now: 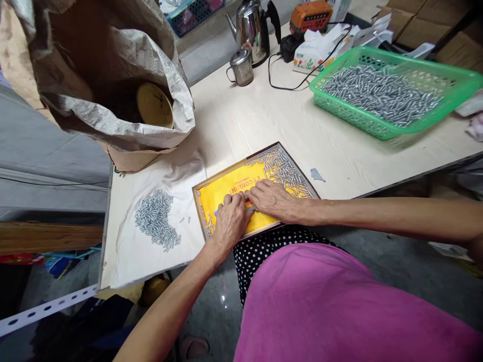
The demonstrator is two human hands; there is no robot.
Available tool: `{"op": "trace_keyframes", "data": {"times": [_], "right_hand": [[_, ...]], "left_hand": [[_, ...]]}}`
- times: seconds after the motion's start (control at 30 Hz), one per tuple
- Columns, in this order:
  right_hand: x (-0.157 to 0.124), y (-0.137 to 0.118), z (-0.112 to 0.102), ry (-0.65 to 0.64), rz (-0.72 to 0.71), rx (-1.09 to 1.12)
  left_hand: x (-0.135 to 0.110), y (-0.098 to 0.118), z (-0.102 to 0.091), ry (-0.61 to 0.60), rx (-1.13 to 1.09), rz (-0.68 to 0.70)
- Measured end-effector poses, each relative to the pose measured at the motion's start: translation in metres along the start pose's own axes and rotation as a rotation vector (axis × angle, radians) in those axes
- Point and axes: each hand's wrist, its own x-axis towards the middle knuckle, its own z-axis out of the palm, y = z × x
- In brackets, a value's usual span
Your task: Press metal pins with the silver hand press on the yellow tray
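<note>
Item: shallow tray [226, 171] with a yellow liner, at the near edge of the pale table [264, 120], directly in front of the person. Contents: small metal pins [281, 166], massed in its far right corner, with strays along the left rim. Left hand [232, 218]: knuckles up, fingers bunched close together, tips down on the liner; whether they pinch a pin cannot be told. Right hand [275, 201]: laid flat, fingers slightly fanned, tips touching the liner just beside the left hand. Handling note, as a judgement: the pins look light and apt to roll, so drawing a few at a time from the mass with flat fingertips, keeping the tray level and one hand steadying it, should serve best. Adjacent: loose heap of pins [156, 218] on a white cloth [128, 251] to the left; green basket [464, 80] of the same stock, far right; open sack [113, 115], far left; steel kettle [252, 25] and lidded cup [241, 65] at the far edge.
</note>
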Motion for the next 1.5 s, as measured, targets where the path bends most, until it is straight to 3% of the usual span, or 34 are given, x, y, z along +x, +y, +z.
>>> {"op": "trace_keyframes", "data": {"times": [0.2,0.4,0.57,0.7,0.9,1.17,1.33,1.4,1.5], "right_hand": [[0.003,0.001,0.003,0.022,-0.053,0.096],[0.006,0.003,0.012,0.083,-0.077,0.098],[0.007,0.008,0.011,0.138,0.007,0.055],[0.006,0.007,0.013,0.138,-0.025,0.081],[0.004,-0.012,0.012,0.056,-0.094,0.082],[0.026,-0.02,-0.005,0.095,0.003,0.153],[0.034,-0.01,-0.005,0.092,-0.106,0.216],[0.025,-0.003,-0.009,0.11,-0.074,0.248],[0.005,0.012,-0.013,0.137,0.051,0.266]], "left_hand": [[-0.002,-0.008,0.008,0.015,-0.007,0.051],[-0.002,-0.008,0.005,-0.002,-0.082,0.005],[-0.003,-0.017,0.009,0.109,-0.109,-0.04],[-0.006,-0.034,0.021,0.162,-0.209,-0.001],[0.002,-0.061,0.026,0.16,-0.372,-0.168],[0.006,-0.091,-0.008,0.363,-0.451,-0.342],[-0.004,-0.089,-0.027,0.423,-0.513,-0.248],[-0.012,-0.101,-0.024,0.486,-0.529,-0.292],[-0.034,-0.139,-0.008,0.51,-0.419,-0.491]]}}
